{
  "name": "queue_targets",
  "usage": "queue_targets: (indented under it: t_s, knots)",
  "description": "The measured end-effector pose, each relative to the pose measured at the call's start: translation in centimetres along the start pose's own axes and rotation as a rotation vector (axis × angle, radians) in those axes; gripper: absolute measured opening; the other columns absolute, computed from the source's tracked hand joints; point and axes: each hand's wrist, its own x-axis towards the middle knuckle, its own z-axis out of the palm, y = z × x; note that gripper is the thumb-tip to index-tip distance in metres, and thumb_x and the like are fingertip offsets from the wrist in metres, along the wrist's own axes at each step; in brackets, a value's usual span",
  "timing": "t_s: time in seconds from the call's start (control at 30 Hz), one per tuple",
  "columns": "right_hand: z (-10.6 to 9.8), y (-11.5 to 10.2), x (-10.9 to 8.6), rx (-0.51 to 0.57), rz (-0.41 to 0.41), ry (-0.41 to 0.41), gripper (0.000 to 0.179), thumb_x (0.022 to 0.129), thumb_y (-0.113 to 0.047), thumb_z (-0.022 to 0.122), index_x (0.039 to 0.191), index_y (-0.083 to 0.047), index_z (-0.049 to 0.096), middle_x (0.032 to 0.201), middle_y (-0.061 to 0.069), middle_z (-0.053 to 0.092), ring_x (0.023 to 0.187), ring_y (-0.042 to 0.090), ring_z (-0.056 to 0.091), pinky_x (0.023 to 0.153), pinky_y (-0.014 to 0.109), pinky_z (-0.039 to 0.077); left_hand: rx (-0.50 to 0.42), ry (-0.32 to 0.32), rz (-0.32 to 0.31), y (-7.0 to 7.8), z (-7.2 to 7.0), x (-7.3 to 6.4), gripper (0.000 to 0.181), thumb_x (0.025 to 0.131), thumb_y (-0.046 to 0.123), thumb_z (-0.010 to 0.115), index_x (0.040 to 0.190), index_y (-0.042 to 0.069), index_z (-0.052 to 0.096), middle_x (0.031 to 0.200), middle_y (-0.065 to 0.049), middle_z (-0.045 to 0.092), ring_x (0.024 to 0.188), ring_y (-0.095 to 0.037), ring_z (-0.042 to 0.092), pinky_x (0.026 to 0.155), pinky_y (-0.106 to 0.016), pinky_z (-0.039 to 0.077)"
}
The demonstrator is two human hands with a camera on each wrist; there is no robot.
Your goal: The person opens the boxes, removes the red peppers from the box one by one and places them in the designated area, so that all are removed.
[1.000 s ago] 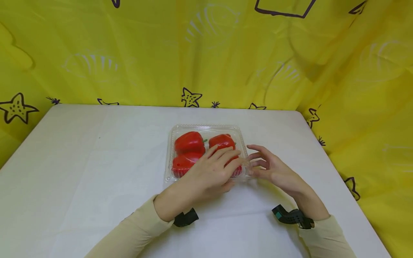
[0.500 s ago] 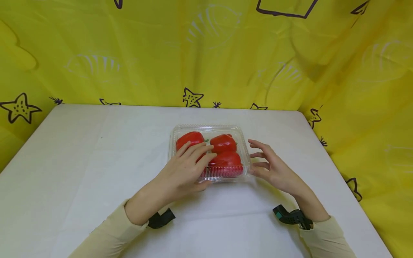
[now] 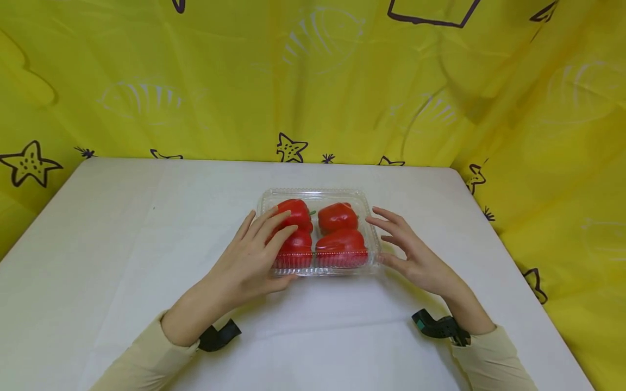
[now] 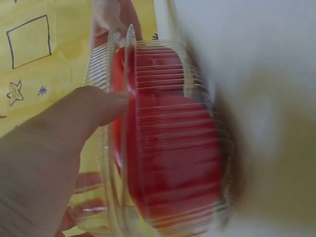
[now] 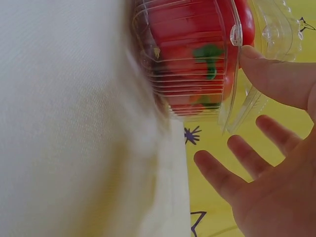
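A clear plastic clamshell box (image 3: 318,193) holding several red bell peppers (image 3: 340,247) sits mid-table. My left hand (image 3: 244,266) lies over the box's left side, fingers spread above the lid, hiding part of the left-hand peppers. In the left wrist view, the left thumb (image 4: 98,106) lies against the rim where lid and base meet. At the right front corner is my right hand (image 3: 415,258), its fingers spread beside the box. Its thumb (image 5: 276,79) meets the rim in the right wrist view, near a pepper with a green stem (image 5: 210,57).
The box stands on a white-covered table (image 3: 146,244). A yellow curtain (image 3: 220,81) printed with starfish and fish hangs behind the table and along its sides. Dark straps (image 3: 442,326) circle both wrists, below beige sleeves (image 3: 146,353).
My left hand has slid leftward along the front of the box, uncovering the right-hand peppers. The right hand stays at the right corner, its fingers shifting slightly up towards the lid. The box keeps its place.
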Motion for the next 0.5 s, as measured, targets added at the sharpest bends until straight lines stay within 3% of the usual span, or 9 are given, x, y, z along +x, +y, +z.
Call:
queue_targets:
  t_s: [0.17, 0.3, 0.37, 0.5]
  knots:
    - [0.1, 0.1, -0.1, -0.031, -0.032, -0.007, 0.062, 0.091, 0.000, 0.066, 0.148, -0.009, 0.043, 0.163, 0.005, 0.022, 0.145, 0.036, 0.026, 0.105, 0.059, 0.043, -0.065, 0.068, -0.081, -0.3, 0.6, -0.9, 0.100, 0.067, 0.044, 0.088, 0.145, 0.004, 0.041, 0.157, -0.019, 0.032, 0.147, -0.042, 0.026, 0.115, -0.059, 0.035]
    - [0.1, 0.2, -0.1, -0.051, -0.041, -0.008, 0.062, 0.091, -0.002, 0.066, 0.148, -0.010, 0.044, 0.163, 0.006, 0.023, 0.146, 0.034, 0.027, 0.109, 0.043, 0.047, -0.145, 0.112, -0.175, -0.3, 1.3, -1.8, 0.111, 0.067, 0.041, 0.090, 0.151, -0.002, 0.030, 0.161, -0.023, 0.023, 0.149, -0.042, 0.023, 0.102, -0.050, 0.050]
    - [0.1, 0.2, 0.0, -0.053, -0.038, -0.010, 0.062, 0.091, -0.003, 0.066, 0.148, -0.011, 0.043, 0.164, 0.005, 0.023, 0.147, 0.033, 0.026, 0.110, 0.034, 0.046, -0.216, 0.099, -0.248, -0.3, 1.6, -2.1, 0.117, 0.068, 0.039, 0.090, 0.154, -0.003, 0.023, 0.162, -0.024, 0.018, 0.149, -0.041, 0.023, 0.097, -0.049, 0.052]
    - [0.1, 0.2, 0.0, -0.062, -0.024, -0.012, 0.062, 0.092, -0.005, 0.066, 0.148, -0.014, 0.043, 0.165, 0.004, 0.021, 0.149, 0.033, 0.025, 0.111, 0.030, 0.045, -0.420, 0.021, -0.412, -0.2, 2.0, -2.5, 0.124, 0.072, 0.037, 0.088, 0.158, -0.002, 0.006, 0.165, -0.021, 0.011, 0.151, -0.039, 0.021, 0.106, -0.051, 0.045]
